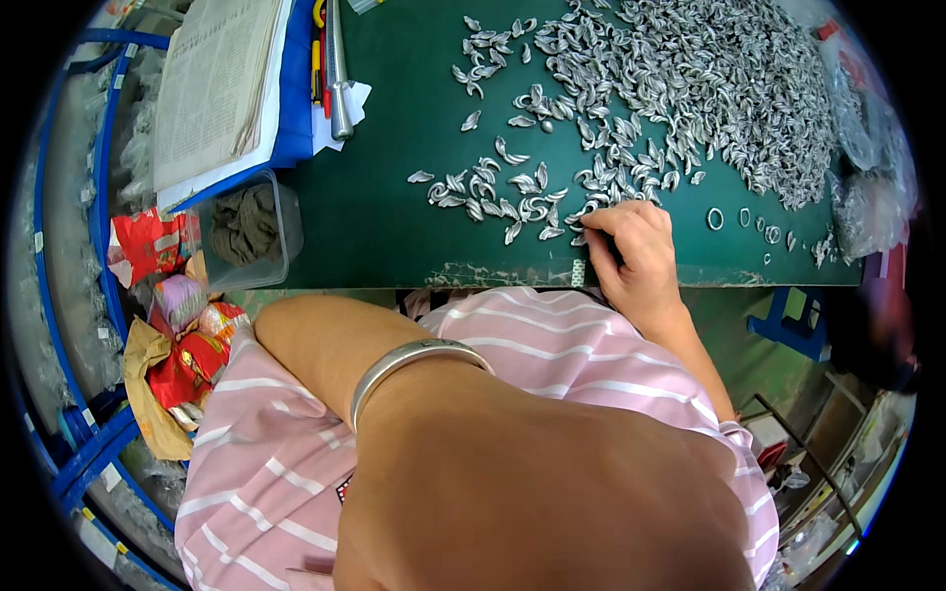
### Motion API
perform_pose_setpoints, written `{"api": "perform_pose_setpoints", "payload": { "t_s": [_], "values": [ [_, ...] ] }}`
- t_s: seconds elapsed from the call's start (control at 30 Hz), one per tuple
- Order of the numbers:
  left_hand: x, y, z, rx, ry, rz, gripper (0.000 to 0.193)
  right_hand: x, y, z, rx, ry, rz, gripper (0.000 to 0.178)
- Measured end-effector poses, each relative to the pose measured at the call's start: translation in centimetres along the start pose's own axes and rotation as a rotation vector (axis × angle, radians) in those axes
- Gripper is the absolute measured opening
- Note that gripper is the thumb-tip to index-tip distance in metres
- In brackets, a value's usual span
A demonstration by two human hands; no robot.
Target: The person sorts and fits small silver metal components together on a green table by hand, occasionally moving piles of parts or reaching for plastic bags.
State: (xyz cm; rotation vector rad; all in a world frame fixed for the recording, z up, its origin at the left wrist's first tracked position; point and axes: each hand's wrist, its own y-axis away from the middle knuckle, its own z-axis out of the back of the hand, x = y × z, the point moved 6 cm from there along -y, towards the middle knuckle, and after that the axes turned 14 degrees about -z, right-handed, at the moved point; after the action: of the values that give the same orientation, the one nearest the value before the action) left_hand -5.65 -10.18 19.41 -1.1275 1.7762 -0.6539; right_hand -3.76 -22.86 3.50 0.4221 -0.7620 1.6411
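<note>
shiny silver metal pieces [690,89] on matt green felt-like table cover [394,197]; polished metal bangle [414,360]; clear plastic tub [246,231].

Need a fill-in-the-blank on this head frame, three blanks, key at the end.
1. The right hand picks at small silver metal pieces on a ____ table mat.
2. The left wrist wears a silver ____.
3. The clear plastic tub holds a crumpled ____.

Missing words: green; bangle; cloth
</note>
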Motion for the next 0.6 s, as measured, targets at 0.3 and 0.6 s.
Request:
{"api": "perform_pose_setpoints", "payload": {
  "t_s": [0.3,0.6],
  "values": [
    [-0.7,0.2,0.8,0.071,-0.116,0.001,0.009,1.0,-0.2,0.1,0.053,0.145,0.073,0.02],
    [-3.3,1.7,6.9,0.113,-0.825,0.156,0.011,0.6,-0.5,-0.1,0.061,0.22,-0.012,0.018]
  ]
}}
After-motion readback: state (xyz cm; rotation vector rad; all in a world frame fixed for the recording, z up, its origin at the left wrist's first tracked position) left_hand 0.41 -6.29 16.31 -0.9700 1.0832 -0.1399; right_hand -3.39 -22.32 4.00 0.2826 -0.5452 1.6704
